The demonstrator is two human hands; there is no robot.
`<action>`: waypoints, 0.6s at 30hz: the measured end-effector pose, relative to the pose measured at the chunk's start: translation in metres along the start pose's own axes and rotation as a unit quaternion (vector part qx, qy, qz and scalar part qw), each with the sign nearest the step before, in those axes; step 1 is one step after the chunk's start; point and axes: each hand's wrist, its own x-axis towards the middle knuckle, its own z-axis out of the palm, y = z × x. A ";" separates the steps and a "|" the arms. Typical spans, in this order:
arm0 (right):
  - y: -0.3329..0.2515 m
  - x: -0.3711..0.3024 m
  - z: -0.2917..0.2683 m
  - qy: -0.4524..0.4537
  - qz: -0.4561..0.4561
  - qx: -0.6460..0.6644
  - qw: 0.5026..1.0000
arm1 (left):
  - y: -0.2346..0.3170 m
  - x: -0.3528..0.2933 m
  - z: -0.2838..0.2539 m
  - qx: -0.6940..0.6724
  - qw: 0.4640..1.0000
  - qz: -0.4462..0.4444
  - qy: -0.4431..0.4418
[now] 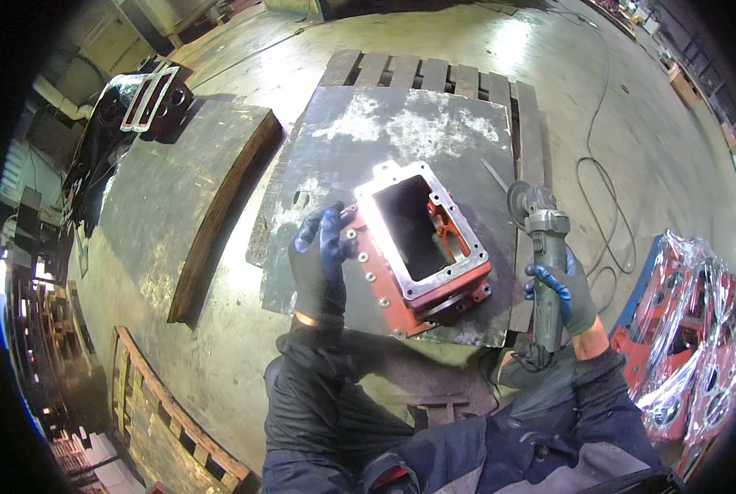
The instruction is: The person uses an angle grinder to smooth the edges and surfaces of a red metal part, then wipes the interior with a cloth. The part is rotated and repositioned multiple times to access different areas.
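Note:
An orange-red cast metal housing (434,276) with a bare ground rectangular flange and a dark opening lies tilted on a steel plate (401,132). My left hand (322,255), in a dark blue-tipped glove, rests on the housing's left side with fingers spread. My right hand (561,292), gloved the same way, grips the body of a grey angle grinder (542,247). The grinder points away from me, and its disc sits just right of the housing, above the plate's right edge.
The plate lies on a wooden pallet (434,74). A large curved steel slab (178,189) lies to the left, a dark machined casting (129,115) beyond it. Plastic-wrapped red castings (689,329) are stacked at right. A cable (607,206) loops over the concrete floor.

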 end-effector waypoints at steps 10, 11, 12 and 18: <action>0.008 0.003 0.022 0.022 -0.031 -0.026 0.999 | -0.046 -0.111 0.071 0.279 0.814 0.341 -0.379; 0.010 0.004 0.022 0.026 -0.025 -0.045 0.998 | -0.055 -0.122 0.076 0.314 0.783 0.359 -0.399; 0.010 0.008 0.022 0.019 -0.025 -0.045 0.998 | -0.066 -0.129 0.080 0.336 0.762 0.356 -0.425; 0.017 0.024 0.032 0.039 -0.014 -0.036 0.998 | -0.090 -0.136 0.088 0.356 0.727 0.355 -0.468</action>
